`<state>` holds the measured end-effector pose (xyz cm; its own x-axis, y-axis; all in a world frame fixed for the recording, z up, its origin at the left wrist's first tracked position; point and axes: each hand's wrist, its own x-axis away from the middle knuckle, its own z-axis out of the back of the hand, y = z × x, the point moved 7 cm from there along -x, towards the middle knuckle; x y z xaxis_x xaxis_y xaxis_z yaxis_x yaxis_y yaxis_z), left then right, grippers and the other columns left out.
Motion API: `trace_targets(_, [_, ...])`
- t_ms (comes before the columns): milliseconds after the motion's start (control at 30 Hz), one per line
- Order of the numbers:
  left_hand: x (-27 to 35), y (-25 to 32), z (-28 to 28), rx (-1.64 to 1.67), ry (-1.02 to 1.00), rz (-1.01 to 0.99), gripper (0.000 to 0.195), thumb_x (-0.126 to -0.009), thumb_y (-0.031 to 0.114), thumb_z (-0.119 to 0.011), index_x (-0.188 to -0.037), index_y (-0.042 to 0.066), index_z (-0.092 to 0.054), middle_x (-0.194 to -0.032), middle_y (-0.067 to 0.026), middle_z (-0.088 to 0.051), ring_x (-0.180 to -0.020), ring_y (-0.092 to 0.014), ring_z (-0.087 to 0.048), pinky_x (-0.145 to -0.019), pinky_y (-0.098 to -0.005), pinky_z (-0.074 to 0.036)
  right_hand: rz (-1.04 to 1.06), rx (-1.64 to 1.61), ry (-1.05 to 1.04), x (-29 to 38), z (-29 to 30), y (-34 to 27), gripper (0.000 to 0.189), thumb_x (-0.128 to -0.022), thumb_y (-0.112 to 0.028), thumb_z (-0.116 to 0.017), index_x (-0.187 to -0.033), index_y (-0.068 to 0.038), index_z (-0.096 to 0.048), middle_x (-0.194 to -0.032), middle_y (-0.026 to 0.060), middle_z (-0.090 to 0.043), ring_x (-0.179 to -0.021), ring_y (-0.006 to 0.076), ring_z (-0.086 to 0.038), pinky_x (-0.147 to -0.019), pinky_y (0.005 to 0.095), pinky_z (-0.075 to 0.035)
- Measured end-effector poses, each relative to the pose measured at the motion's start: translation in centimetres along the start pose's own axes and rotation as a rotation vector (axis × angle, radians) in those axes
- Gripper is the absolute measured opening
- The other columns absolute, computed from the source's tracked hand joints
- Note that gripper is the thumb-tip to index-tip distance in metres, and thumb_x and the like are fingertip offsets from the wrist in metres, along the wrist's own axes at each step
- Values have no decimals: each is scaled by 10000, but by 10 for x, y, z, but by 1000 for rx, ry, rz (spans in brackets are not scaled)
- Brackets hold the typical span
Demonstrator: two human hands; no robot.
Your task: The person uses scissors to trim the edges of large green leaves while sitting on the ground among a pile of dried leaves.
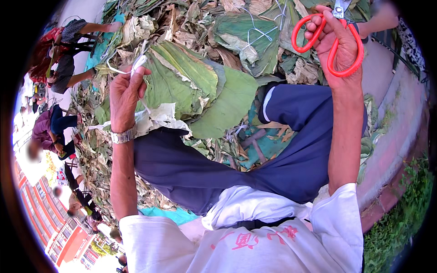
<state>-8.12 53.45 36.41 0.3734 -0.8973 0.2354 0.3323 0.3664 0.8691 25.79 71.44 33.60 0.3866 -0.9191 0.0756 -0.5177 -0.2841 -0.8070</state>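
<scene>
My left hand [124, 95], with a metal watch at the wrist, pinches a loop of white twine [140, 62] between thumb and fingers. Right beside it lies a stack of large, folded green dried leaves [181, 78], which look like lotus leaves. These rest over my left leg, and a torn pale piece [160, 114] hangs at their near edge. Raised at the upper right, my right hand [336, 44] holds scissors with red handles [358, 63]. Its fingers pass through the handle loops; the blades point away and run out of the top of the picture.
Another leaf bundle [245, 41] tied with white twine lies ahead. Loose dry leaves [99, 157] cover a teal tarp [269, 146] around my legs. Several people sit along the left, one in a purple shirt [44, 126]. At upper right is another person's foot [379, 22]; green shrubs [399, 228] border the right.
</scene>
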Motion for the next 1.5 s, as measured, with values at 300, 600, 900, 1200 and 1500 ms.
trace_targets(300, [39, 1, -11, 159, 88, -100, 211, -902, 202, -546, -877, 10, -630, -546, 53, -432, -484, -23, -336, -456, -190, -220, -74, 160, -17, 11, -36, 32, 273, -886, -187, -549, -1070, 14, -524, -818, 53, -559, -760, 146, -555, -692, 281, -473])
trace_targets(600, [61, 28, -15, 292, 109, -265, 253, -910, 227, -527, -904, -8, -618, -535, 58, -392, -473, -26, -300, -455, -194, -203, 52, 564, -164, 34, -91, 55, 374, -746, -133, -736, -1053, -60, -536, -808, 3, -587, -716, 54, -551, -596, 167, -448])
trace_targets(900, [79, 38, -36, 334, -79, -363, 215, -890, 188, -553, -888, -13, -629, -543, 39, -417, -466, -34, -344, -443, -201, -242, 166, 737, -262, 47, -127, 80, 520, -663, -232, -809, -1039, -31, -512, -770, -6, -541, -687, 62, -493, -633, 212, -436])
trace_targets(1200, [86, 52, -54, 220, -237, -502, 185, -868, 168, -581, -947, 25, -666, -633, 46, -468, -550, -29, -350, -479, -206, -268, 117, 842, -293, 50, -133, 90, 400, -691, -106, -753, -975, -16, -485, -751, -37, -447, -682, 55, -393, -600, 208, -376])
trace_targets(1500, [70, 36, -62, 114, -216, -303, 234, -902, 174, -534, -1014, -14, -617, -608, 36, -481, -539, -29, -397, -483, -209, -312, 162, 645, -156, 40, -120, 63, 351, -713, -89, -697, -1001, -17, -511, -878, -2, -524, -779, 78, -456, -714, 225, -397])
